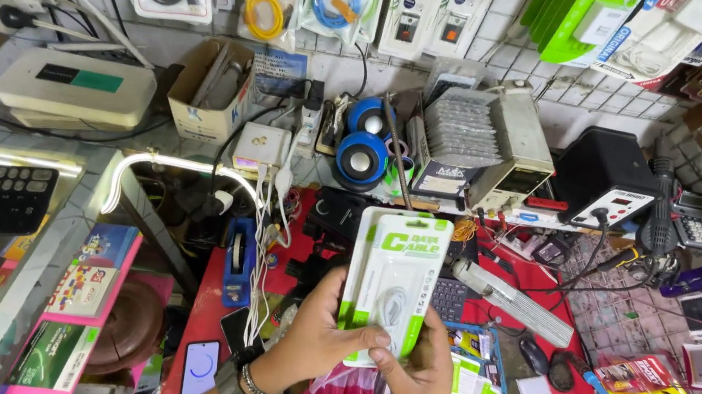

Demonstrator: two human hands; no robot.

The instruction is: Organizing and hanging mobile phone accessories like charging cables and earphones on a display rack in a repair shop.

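Both hands hold one white and green cable pack (392, 284) in the middle of the frame. The left hand (317, 333) and right hand (423, 374) pinch its bottom edge.

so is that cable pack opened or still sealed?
Sealed, apparently: cable pack looks intact, white cable coiled inside, held upright by both hands.

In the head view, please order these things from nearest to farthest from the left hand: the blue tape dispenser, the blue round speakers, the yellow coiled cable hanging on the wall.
From the left hand:
1. Blue tape dispenser, on the red table just to its left.
2. Blue round speakers, on the shelf above the hand.
3. Yellow coiled cable, in a clear packet high on the wall, up and left.
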